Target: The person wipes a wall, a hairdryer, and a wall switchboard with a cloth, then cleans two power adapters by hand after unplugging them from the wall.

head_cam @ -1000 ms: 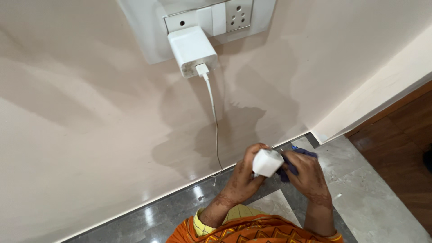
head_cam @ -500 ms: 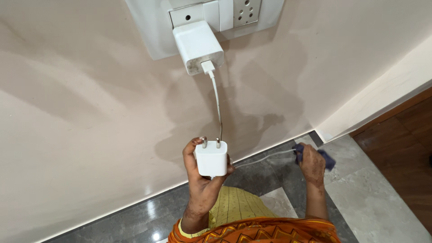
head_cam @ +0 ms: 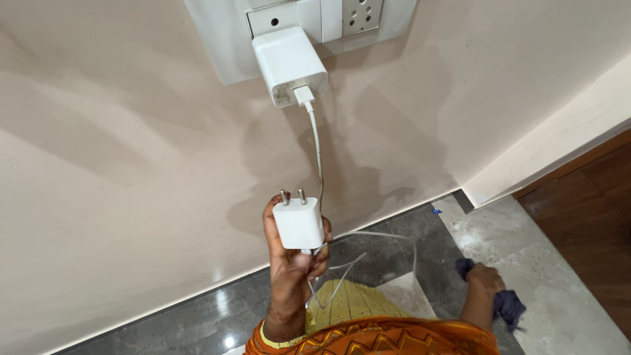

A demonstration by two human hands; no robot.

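My left hand grips a white two-pin charger adapter, pins pointing up toward the wall. Its white cable loops down and to the right from the adapter's base. My right hand is low at the right, closed on a dark blue cloth near the floor. Above, a second white charger is plugged into the white wall socket plate, and its thin cable hangs down behind my left hand.
The beige wall fills most of the view. A free socket sits at the plate's right. Grey and pale marble floor tiles lie below, with a wooden floor strip at far right. A small blue scrap lies by the skirting.
My right hand has let go of the cable and dropped down to the right with the cloth. My left hand holds the adapter slightly further left, and the cable now hangs slack.
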